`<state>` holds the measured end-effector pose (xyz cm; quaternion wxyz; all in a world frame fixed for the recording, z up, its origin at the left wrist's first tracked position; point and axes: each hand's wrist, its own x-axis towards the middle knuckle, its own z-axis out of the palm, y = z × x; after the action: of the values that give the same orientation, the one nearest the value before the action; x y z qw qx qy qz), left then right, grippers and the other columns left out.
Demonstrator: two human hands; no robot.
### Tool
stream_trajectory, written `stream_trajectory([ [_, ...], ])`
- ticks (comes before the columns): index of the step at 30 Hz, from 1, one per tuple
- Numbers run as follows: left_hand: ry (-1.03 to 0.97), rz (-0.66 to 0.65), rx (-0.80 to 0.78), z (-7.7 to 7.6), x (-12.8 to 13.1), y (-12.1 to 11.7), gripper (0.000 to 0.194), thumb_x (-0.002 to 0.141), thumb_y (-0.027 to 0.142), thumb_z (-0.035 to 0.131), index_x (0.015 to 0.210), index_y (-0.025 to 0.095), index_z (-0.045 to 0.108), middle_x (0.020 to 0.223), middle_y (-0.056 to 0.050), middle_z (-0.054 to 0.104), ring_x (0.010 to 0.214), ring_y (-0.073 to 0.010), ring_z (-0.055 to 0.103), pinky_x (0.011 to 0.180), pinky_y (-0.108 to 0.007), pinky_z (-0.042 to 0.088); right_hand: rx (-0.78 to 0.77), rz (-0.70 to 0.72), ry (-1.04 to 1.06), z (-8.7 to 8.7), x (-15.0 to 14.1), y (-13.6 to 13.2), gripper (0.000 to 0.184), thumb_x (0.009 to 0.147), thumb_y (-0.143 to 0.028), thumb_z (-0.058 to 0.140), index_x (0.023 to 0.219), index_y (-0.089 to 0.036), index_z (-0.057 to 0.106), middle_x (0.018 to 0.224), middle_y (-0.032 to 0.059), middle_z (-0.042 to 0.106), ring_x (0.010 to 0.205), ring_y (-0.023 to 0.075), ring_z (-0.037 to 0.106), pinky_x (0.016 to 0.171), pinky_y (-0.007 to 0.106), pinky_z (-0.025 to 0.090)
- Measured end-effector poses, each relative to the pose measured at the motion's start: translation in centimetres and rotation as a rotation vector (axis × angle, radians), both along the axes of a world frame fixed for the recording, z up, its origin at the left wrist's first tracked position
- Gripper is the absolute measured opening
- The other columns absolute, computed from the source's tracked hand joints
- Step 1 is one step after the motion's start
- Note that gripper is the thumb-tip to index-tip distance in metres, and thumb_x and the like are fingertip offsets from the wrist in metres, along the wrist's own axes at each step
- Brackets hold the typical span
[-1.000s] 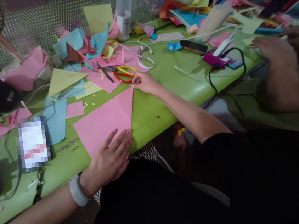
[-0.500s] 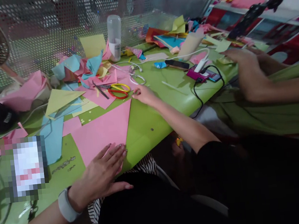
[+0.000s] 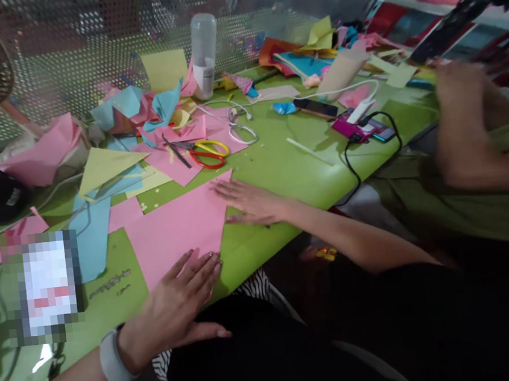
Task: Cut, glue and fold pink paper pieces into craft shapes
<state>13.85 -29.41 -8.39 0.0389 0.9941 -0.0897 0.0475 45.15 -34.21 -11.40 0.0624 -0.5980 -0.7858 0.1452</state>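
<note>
**Pink sheet flat at table edge, both palms down**

Pink sheet (image 3: 174,226) lies on the green table (image 3: 279,163), close to the near edge, directly in front of me. My left hand (image 3: 171,308) rests palm down on its near part, fingers extended, thumb held out apart from them; grey-white watch (image 3: 116,359) on that wrist. My right hand (image 3: 253,201) lies low at the sheet's right-hand side, fingertips on the paper near its far right corner, thumb apart from the fingers. Neither hand pinches the paper.

Surroundings: scissors (image 3: 207,154) with red and yellow handles just beyond the sheet, on other paper. Small pink piece (image 3: 125,214) at its far left side, then blue paper (image 3: 92,241). Blurred device (image 3: 48,285) with a lit screen farther left. Clear bottle (image 3: 205,56) upright near the mesh panel (image 3: 98,43). Purple device (image 3: 350,129) with cables, well off to the right. Beyond it, another person's forearm (image 3: 467,138); what that person holds, cannot tell.
</note>
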Motion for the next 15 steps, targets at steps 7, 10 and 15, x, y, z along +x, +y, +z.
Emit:
stream_trajectory([
  [7, -0.018, 0.030, -0.024, 0.0, -0.4, -0.5, 0.091, 0.092, 0.077, 0.032, 0.145, 0.004, 0.044, 0.153, -0.016, 0.046, 0.144, -0.0305, 0.042, 0.123, -0.050, 0.023, 0.050, -0.147, -0.073, -0.9, 3.1, 0.8, 0.088, 0.095, -0.073, 0.026, 0.161, -0.023, -0.002, 0.166, 0.0061, 0.005, 0.153, 0.0322, 0.011, 0.124, 0.062, 0.000],
  [10, 0.005, 0.024, 0.017, 0.3, -1.2, -0.7, 0.088, 0.093, 0.074, 0.033, 0.147, 0.005, 0.042, 0.155, -0.015, 0.044, 0.145, -0.0312, 0.039, 0.124, -0.051, 0.021, 0.063, -0.141, -0.077, -1.0, 2.7, 0.5, 0.088, 0.095, -0.072, 0.025, 0.161, -0.022, -0.005, 0.166, 0.0073, 0.005, 0.153, 0.0322, 0.011, 0.124, 0.062, 0.004],
  [15, 0.039, 0.041, 0.125, 1.2, -2.3, -1.4, 0.083, 0.093, 0.072, 0.038, 0.150, 0.011, 0.041, 0.157, -0.012, 0.042, 0.147, -0.0315, 0.035, 0.123, -0.050, 0.024, 0.039, -0.155, -0.084, -0.8, 2.6, 0.5, 0.088, 0.096, -0.072, 0.022, 0.161, -0.018, -0.003, 0.166, 0.0094, 0.004, 0.153, 0.0333, 0.009, 0.124, 0.062, 0.006],
])
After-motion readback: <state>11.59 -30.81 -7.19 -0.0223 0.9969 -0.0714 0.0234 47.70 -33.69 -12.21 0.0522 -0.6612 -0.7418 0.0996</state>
